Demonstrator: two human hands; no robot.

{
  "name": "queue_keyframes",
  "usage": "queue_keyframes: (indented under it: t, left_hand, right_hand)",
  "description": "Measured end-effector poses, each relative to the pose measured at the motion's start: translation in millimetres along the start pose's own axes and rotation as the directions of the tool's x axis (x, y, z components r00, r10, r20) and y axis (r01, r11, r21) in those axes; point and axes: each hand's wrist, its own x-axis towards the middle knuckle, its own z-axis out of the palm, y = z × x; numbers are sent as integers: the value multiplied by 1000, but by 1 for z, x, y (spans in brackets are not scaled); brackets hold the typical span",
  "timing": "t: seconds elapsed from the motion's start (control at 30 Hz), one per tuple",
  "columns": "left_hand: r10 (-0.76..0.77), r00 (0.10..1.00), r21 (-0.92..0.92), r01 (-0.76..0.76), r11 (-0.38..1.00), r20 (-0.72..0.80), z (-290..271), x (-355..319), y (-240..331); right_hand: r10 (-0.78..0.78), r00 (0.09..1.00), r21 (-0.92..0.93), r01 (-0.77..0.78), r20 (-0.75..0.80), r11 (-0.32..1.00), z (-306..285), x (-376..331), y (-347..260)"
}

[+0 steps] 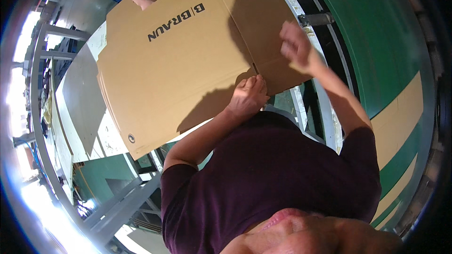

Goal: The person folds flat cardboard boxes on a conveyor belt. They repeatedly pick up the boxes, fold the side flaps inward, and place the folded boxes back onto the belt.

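Note:
A flattened brown cardboard box (188, 70) with dark printing lies across the white table in front of me. Its near edge is close to my body. My left hand (248, 95) is at that edge beside a narrow slot, its fingers bent and pressed together on the board. My right hand (297, 47) hovers over the box's right-hand flap, apart from the board as far as I can see. Its fingers look curled but are smeared by motion, and I make out nothing in them. Shadows of my arms and head fall on the cardboard.
Another person's hand (147, 3) touches the cardboard's far left side. On the right runs a green surface (372, 42) with tan cardboard pieces (400, 117) on it. A metal rail (318, 19) lies between it and the table (84, 94). Metal framing (125, 202) stands at lower left.

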Motion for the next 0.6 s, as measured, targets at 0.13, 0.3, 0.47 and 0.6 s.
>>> queue_keyframes:
  t: [0.13,0.3,0.47,0.6]
  left_hand:
    - [130,989,-223,-111,968,71,1,6,-19]
    - [137,990,-377,-115,919,32,9,15,-30]
    - [110,992,-337,-85,938,55,27,17,-24]
    - [138,974,-329,-73,942,178,30,11,-20]
  right_hand:
    - [604,787,269,-559,-127,784,29,70,125]
    - [899,387,421,-864,205,276,15,146,108]
    - [889,427,460,-831,166,313,28,146,108]
    - [847,380,-256,-919,-371,300,47,146,73]
